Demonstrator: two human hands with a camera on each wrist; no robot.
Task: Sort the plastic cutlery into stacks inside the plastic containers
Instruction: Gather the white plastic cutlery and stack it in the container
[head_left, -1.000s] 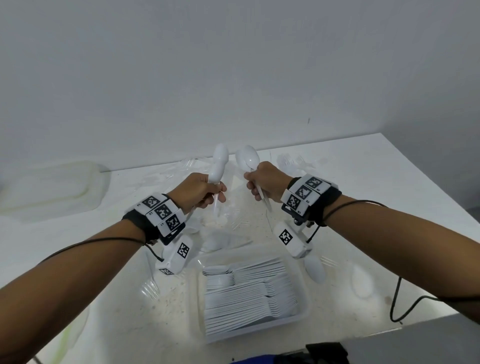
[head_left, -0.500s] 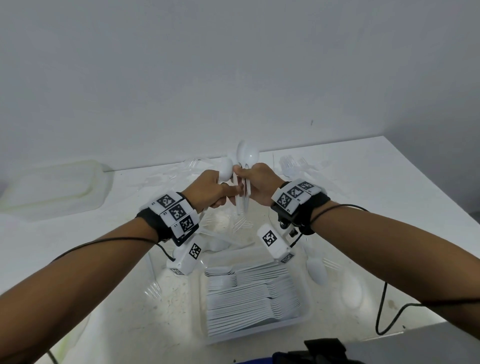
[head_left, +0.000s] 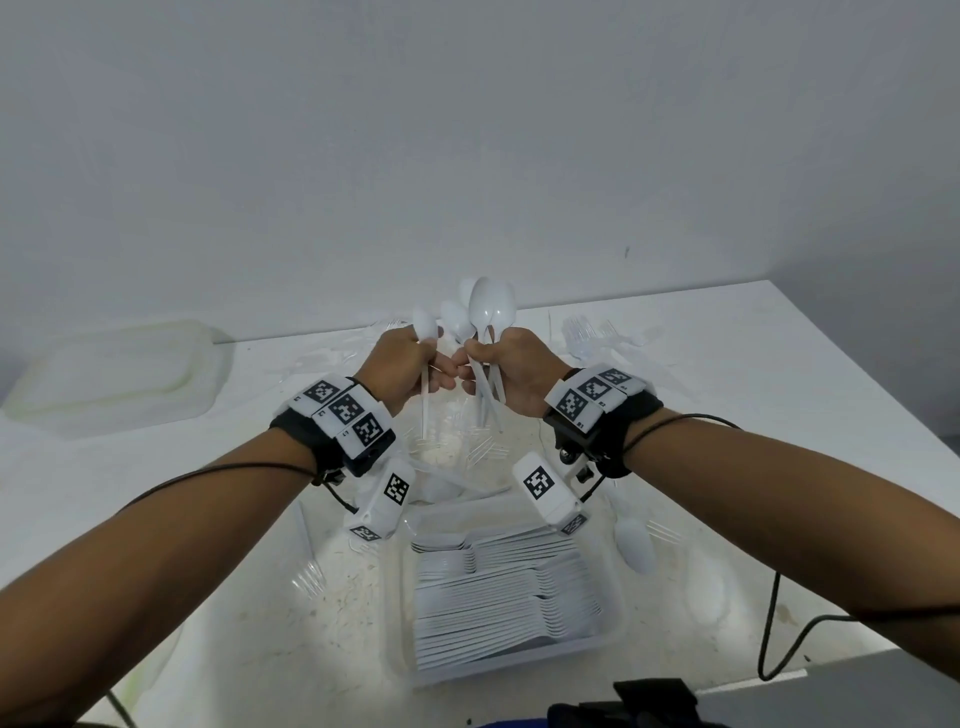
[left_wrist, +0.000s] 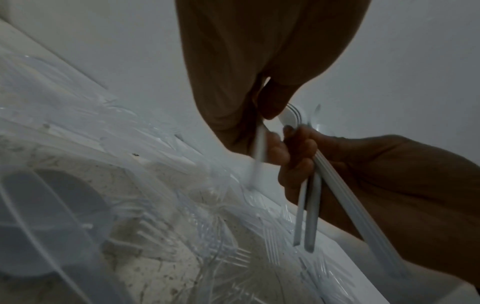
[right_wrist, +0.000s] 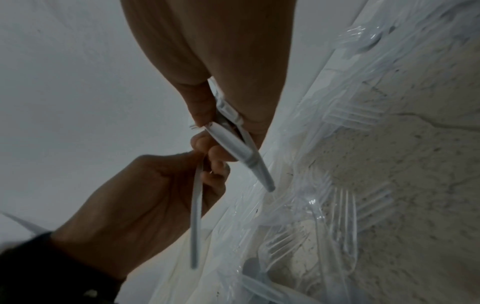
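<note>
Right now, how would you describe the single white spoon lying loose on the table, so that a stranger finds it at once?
Start at the clear plastic container of stacked white cutlery at the table's near edge. Just past its right wall, below the right hand, lies the white spoon, bowl toward you. It is opaque white and alone on the table, while the forks near it are transparent.

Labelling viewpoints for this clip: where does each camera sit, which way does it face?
Head: worn high, faces forward and down at the table and container; both forearms, left hand, right hand.
Left wrist: under the left hand, looks along it; right hand enters lower right.
Right wrist: under the right hand; left hand at lower left.
Shared: both wrist views show both hands, white spoons and clear forks.
</note>
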